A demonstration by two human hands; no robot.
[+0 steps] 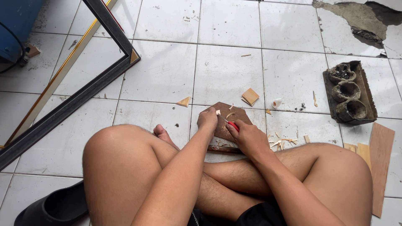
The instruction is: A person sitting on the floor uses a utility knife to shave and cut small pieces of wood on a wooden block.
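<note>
Your left hand [207, 118] presses flat on the brown board [228, 119] on the tile floor [163, 75] by your feet | your right hand [247, 138] is closed around a red-handled knife [231, 124], cutting | many chips [278, 143] lie around, board not cut through | small white bottle [277, 103] behind it, label too small to see

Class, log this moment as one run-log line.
left hand pressing brown board | right hand gripping red-handled knife | wood scraps on tiled floor
</note>
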